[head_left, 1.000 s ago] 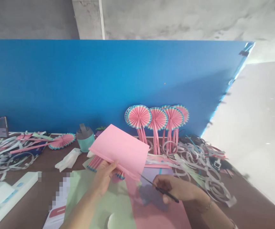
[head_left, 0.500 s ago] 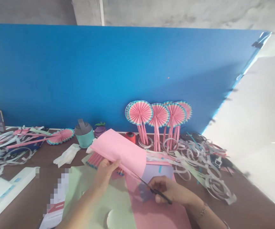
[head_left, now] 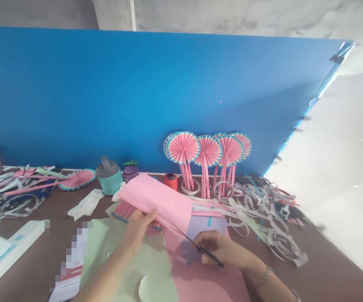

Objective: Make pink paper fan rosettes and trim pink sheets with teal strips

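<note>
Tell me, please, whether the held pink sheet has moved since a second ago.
Yes, downward: the pink sheet now sits lower against the blue partition, uncovering the red item.

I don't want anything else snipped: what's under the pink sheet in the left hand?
Blue-edged pleated pink paper peeks out beneath the pink sheet; anything farther under is covered and can't be seen.

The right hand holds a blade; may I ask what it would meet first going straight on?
Probably the pink sheet in the left hand; the blade seems to reach its lower edge, though depth is unclear.
</note>
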Tool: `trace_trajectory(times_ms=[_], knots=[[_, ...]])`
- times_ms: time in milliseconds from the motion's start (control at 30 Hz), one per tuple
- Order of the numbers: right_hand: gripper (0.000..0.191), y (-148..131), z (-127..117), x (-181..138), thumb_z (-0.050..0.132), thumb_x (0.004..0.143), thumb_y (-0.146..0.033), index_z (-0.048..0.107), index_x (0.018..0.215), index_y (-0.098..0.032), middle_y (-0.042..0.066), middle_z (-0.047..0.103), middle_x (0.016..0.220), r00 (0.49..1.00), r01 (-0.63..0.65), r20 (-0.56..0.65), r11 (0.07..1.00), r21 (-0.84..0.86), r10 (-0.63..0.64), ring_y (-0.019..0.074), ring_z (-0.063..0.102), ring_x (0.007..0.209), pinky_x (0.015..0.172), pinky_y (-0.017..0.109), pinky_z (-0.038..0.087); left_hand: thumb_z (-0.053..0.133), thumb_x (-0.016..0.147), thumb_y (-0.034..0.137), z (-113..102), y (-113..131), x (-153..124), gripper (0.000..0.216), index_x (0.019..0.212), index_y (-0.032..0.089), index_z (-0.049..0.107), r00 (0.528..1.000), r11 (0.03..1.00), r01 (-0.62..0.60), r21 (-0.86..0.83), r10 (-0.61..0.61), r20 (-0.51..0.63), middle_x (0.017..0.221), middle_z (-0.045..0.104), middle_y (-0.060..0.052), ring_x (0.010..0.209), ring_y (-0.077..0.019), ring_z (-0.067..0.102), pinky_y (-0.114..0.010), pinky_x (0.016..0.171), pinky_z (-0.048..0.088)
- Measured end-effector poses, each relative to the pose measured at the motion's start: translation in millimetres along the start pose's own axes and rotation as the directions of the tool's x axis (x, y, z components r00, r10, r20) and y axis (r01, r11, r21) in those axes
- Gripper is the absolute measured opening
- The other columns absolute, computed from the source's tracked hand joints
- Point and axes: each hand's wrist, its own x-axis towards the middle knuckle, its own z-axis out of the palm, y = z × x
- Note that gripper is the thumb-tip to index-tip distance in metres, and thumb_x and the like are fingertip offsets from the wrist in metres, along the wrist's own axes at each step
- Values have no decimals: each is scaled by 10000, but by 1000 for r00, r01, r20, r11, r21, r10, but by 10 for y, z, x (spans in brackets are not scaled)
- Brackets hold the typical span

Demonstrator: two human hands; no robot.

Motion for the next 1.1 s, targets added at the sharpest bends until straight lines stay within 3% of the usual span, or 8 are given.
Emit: trace_trajectory(times_ms=[433, 767, 1100], knots=[[437, -6, 2, 1, 849, 576, -422, 683, 845, -121, -44, 526, 607, 999, -26, -42, 998, -50, 24, 49, 368, 502, 457, 176, 302, 819, 600, 442, -93, -171, 109, 414, 819, 119, 683, 999, 999, -37, -1, 37, 14, 782, 701, -70, 664, -169, 625, -274, 570, 519], [359, -38, 42, -4, 823, 608, -356, 695, 847, -122, -59, 511, 544, 997, -32, -70, 996, -81, 26, 39, 349, 457, 418, 163, 296, 848, 547, 426, 0, -24, 18, 398, 744, 132, 666, 1000, 999, 1, -37, 0, 8, 707, 682, -29, 621, -140, 602, -257, 576, 519], [271, -71, 63, -18, 796, 634, -298, 699, 831, -140, -56, 525, 545, 996, -42, -85, 992, -122, 32, 39, 384, 450, 406, 151, 317, 841, 559, 419, 0, -29, 12, 368, 707, 137, 658, 1000, 1000, 3, -29, -3, 19, 681, 672, -20, 623, -144, 603, -261, 584, 513]])
